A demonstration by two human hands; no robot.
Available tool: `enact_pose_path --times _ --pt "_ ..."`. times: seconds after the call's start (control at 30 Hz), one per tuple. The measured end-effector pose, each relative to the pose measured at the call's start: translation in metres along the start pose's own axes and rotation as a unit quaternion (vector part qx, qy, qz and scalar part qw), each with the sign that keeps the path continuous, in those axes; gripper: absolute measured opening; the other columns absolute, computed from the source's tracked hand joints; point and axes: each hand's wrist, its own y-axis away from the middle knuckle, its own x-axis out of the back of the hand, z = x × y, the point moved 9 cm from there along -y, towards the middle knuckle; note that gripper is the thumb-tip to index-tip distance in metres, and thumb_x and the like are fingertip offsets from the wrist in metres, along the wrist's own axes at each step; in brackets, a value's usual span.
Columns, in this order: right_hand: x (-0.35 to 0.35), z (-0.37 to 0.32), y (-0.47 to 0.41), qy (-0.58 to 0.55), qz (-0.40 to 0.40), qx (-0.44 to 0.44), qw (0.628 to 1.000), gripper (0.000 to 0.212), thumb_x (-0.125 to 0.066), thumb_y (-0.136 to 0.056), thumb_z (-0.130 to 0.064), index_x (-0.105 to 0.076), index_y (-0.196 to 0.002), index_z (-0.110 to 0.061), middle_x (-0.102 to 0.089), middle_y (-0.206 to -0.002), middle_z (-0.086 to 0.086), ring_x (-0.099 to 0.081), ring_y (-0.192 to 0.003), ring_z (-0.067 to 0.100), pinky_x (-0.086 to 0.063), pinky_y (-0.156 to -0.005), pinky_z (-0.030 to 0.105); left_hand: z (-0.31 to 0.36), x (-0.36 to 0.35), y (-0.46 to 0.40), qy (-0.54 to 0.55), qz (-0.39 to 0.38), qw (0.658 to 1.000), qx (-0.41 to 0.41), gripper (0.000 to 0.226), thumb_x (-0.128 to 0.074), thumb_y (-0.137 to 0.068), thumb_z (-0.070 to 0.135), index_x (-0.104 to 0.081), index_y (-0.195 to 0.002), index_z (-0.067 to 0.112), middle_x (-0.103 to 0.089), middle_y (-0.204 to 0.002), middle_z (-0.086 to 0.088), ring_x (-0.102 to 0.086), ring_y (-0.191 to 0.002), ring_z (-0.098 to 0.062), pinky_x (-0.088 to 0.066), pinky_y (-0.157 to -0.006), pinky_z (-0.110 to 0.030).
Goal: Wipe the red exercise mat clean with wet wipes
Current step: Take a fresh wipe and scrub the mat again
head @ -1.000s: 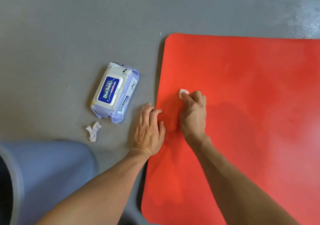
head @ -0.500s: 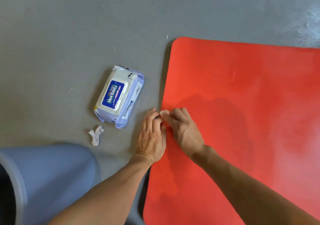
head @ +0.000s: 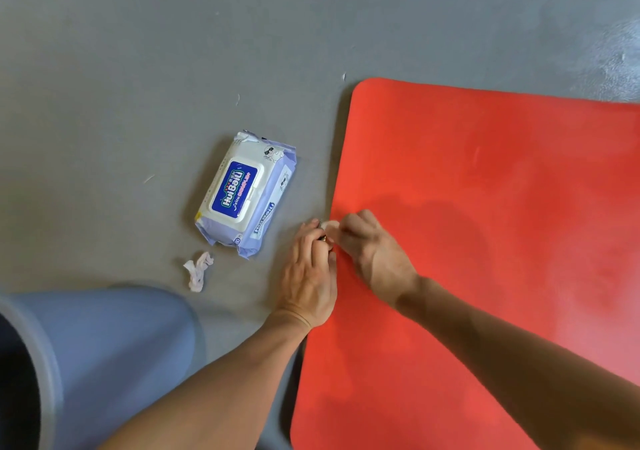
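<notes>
The red exercise mat [head: 485,207] lies on the grey floor and fills the right half of the view. My right hand [head: 372,248] holds a small balled white wet wipe [head: 330,227] at the mat's left edge. My left hand [head: 308,276] lies on that same edge, its fingertips touching the right hand's fingers; whether it also holds the wipe is hidden. A darker damp patch shows on the mat to the right of my hands.
A pack of wet wipes [head: 242,193] with its lid closed lies on the floor left of the mat. A crumpled used wipe [head: 198,271] lies below it. My knee in blue cloth [head: 104,356] fills the lower left.
My right hand slid the wipe from further in on the mat back to its left edge and met my left hand. The left hand stayed in place.
</notes>
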Motion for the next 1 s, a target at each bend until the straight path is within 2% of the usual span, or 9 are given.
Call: enact_pose_path --times 0.1,0.27,0.33,0.53,0.63,0.77,0.87,0.93,1.0 --pt "-0.004 0.01 -0.005 -0.001 -0.051 0.072 0.996 0.025 -0.05 -0.099 -0.007 -0.072 -0.11 -0.004 -0.057 -0.096 0.009 -0.051 -0.084 0.027 -0.051 -0.072 0.038 0.0 -0.001 -0.001 -0.013 -0.012 1.0 0.006 0.015 -0.047 -0.102 0.012 -0.06 -0.104 0.004 -0.057 -0.13 -0.013 -0.048 -0.141 -0.035 -0.041 -0.117 -0.047" --pt "0.025 0.109 -0.038 0.014 0.068 -0.2 0.977 0.02 -0.059 -0.098 -0.004 -0.075 -0.109 -0.01 -0.055 -0.091 0.01 -0.051 -0.088 0.031 -0.04 -0.071 0.034 0.003 0.0 -0.004 -0.016 -0.023 1.0 -0.007 0.014 -0.051 -0.098 0.015 -0.058 -0.102 0.003 -0.056 -0.126 -0.016 -0.049 -0.141 -0.038 -0.043 -0.115 -0.05" --pt "0.021 0.096 -0.032 0.021 0.09 -0.231 0.968 0.025 -0.06 -0.093 0.004 -0.074 -0.108 -0.01 -0.051 -0.09 0.006 -0.047 -0.084 0.028 -0.042 -0.069 0.035 0.004 0.0 -0.002 -0.018 -0.028 0.999 -0.009 0.015 -0.053 -0.096 0.016 -0.058 -0.102 0.003 -0.056 -0.126 -0.017 -0.048 -0.141 -0.038 -0.042 -0.116 -0.05" --pt "-0.001 0.022 -0.005 -0.003 -0.034 -0.002 0.999 0.021 -0.058 -0.095 -0.005 -0.07 -0.112 -0.007 -0.057 -0.093 0.007 -0.054 -0.082 0.029 -0.051 -0.072 0.04 0.004 0.0 -0.002 -0.035 -0.039 0.999 -0.008 0.022 -0.054 -0.093 0.021 -0.058 -0.104 0.003 -0.055 -0.13 -0.019 -0.046 -0.142 -0.04 -0.041 -0.116 -0.05" --pt "0.035 0.096 -0.011 0.026 0.053 -0.176 0.983 0.017 -0.059 -0.1 -0.016 -0.071 -0.112 -0.013 -0.052 -0.093 0.005 -0.049 -0.092 0.026 -0.047 -0.078 0.046 0.004 0.0 -0.002 -0.037 -0.042 0.998 -0.017 0.023 -0.054 -0.093 0.02 -0.057 -0.106 0.002 -0.055 -0.128 -0.019 -0.046 -0.141 -0.041 -0.041 -0.116 -0.051" --pt "0.058 0.138 0.019 0.04 0.185 -0.398 0.898 0.025 -0.055 -0.1 -0.008 -0.069 -0.12 -0.008 -0.049 -0.096 0.013 -0.047 -0.095 0.033 -0.041 -0.083 0.041 0.006 0.0 -0.003 -0.039 -0.047 0.998 -0.018 0.024 -0.053 -0.092 0.02 -0.058 -0.107 0.002 -0.056 -0.129 -0.02 -0.047 -0.141 -0.041 -0.04 -0.117 -0.049" --pt "0.018 0.073 0.009 -0.005 0.116 -0.343 0.932 0.031 -0.052 -0.091 0.003 -0.067 -0.118 -0.005 -0.051 -0.1 0.015 -0.046 -0.094 0.032 -0.034 -0.08 0.033 0.004 0.001 -0.003 -0.039 -0.045 0.998 -0.013 0.023 -0.054 -0.091 0.018 -0.06 -0.104 0.0 -0.056 -0.129 -0.021 -0.047 -0.139 -0.042 -0.038 -0.118 -0.049" --pt "-0.002 0.03 0.004 0.012 0.024 -0.188 0.982 0.031 -0.046 -0.093 -0.007 -0.065 -0.118 -0.006 -0.05 -0.097 0.009 -0.044 -0.089 0.029 -0.042 -0.077 0.035 0.004 0.001 -0.003 -0.04 -0.043 0.998 -0.011 0.022 -0.054 -0.092 0.018 -0.06 -0.105 0.001 -0.056 -0.129 -0.02 -0.047 -0.14 -0.042 -0.038 -0.118 -0.05" --pt "0.014 0.056 0.014 0.02 0.034 -0.19 0.981 0.019 -0.052 -0.1 -0.022 -0.067 -0.106 -0.013 -0.051 -0.092 0.002 -0.048 -0.087 0.025 -0.044 -0.075 0.036 0.006 0.002 -0.003 -0.041 -0.04 0.998 -0.017 0.022 -0.054 -0.091 0.017 -0.059 -0.106 0.001 -0.056 -0.128 -0.02 -0.048 -0.139 -0.041 -0.039 -0.117 -0.049"
